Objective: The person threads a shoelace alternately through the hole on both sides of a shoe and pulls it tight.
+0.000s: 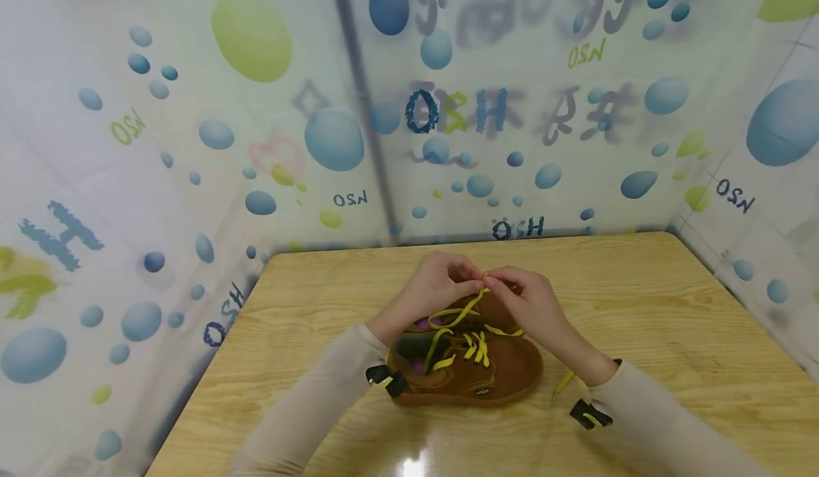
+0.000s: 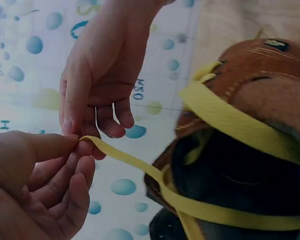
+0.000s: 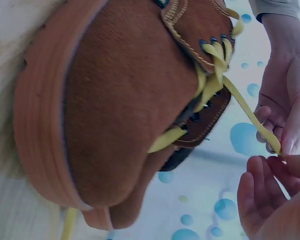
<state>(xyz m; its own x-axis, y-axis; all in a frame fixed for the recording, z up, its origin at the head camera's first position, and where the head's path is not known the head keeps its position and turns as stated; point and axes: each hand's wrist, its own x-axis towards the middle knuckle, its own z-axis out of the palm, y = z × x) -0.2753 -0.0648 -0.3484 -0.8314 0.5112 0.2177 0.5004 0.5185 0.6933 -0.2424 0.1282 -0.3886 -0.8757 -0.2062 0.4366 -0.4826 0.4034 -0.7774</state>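
Closest up, a brown shoe (image 1: 512, 374) sits side-on on the bench (image 1: 672, 320). Above and past it, the left hand (image 1: 438, 278) and right hand (image 1: 534, 306) both have fingers pinched on a yellow lace (image 2: 125, 157), near its end I think. I'd keep that pinch snug, smooth out twists, leave some slack. The second shoe (image 1: 499, 310) is just behind, partly hidden.

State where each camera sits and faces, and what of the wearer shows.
Head: on head, looking forward and down at table, shoes, both sleeves, left grip, right grip.
Left wrist: on that wrist, facing its grip and a shoe's opening; right grip shows.
Right wrist: on that wrist, facing its grip and a shoe's toe; left grip shows.
Shared: both wrist views show yellow lace where grips meet.
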